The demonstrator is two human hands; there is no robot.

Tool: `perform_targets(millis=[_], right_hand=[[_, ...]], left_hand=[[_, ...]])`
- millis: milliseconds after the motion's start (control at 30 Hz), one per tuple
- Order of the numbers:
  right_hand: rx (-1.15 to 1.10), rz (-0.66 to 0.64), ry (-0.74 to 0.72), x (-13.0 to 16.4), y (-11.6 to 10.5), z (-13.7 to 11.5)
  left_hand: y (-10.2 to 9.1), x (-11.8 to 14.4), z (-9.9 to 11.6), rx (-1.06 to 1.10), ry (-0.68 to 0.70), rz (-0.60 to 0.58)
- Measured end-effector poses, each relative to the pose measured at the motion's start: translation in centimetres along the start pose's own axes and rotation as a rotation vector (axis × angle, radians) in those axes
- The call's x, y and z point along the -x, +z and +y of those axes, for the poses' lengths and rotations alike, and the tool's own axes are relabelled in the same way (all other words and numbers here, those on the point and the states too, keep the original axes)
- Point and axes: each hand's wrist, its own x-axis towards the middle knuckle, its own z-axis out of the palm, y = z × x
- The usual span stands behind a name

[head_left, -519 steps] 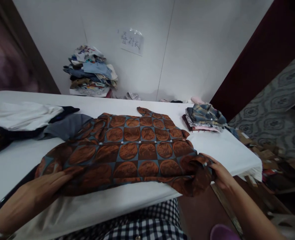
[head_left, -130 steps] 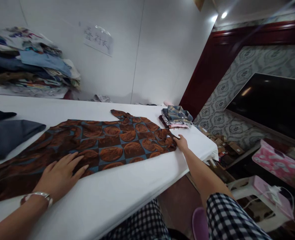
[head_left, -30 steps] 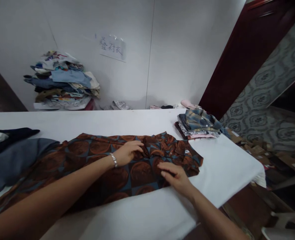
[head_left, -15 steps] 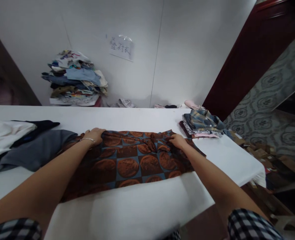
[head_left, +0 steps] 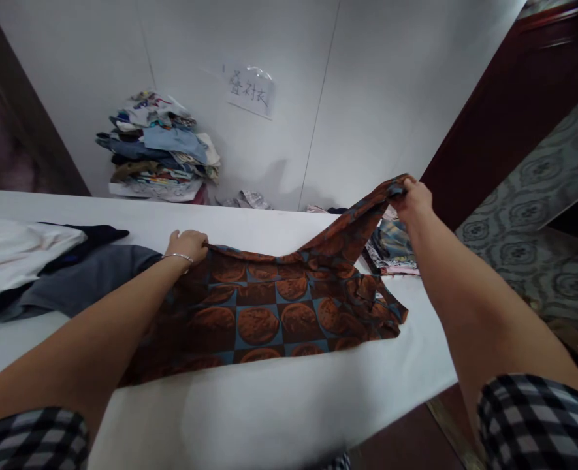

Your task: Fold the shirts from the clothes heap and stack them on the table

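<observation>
Between the hands, the patterned shirt [head_left: 279, 307] runs left to right across the white bench [head_left: 279, 411]. Left hand [head_left: 187, 244] pinches its far edge on the bench; right hand [head_left: 413, 199] grips, seemingly, a sleeve end, lifted above the folded pile [head_left: 394, 248].

Between my 2 arms the white table [head_left: 279, 418] lies bare along its near edge, so I can pass there. To my left, the grey and white clothes [head_left: 48, 267] block the tabletop. To my right, the folded stack [head_left: 396, 251] sits just beside the patterned shirt [head_left: 269, 307]. The far strip of table is free up to the clothes heap [head_left: 159, 147].
</observation>
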Motion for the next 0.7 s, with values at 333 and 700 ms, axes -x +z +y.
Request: perform_targets(millis=[333, 700], right_hand=[[-0.344, 0.06, -0.05, 5.8, -5.4, -6.4], [-0.274, 0.224, 0.067, 20.4, -16.4, -5.7]], left_hand=[[-4.6, 3.7, -0.5, 0.028, 0.128, 0.064], [-2.7, 14.4, 0.6, 0.041, 0.305, -0.008]])
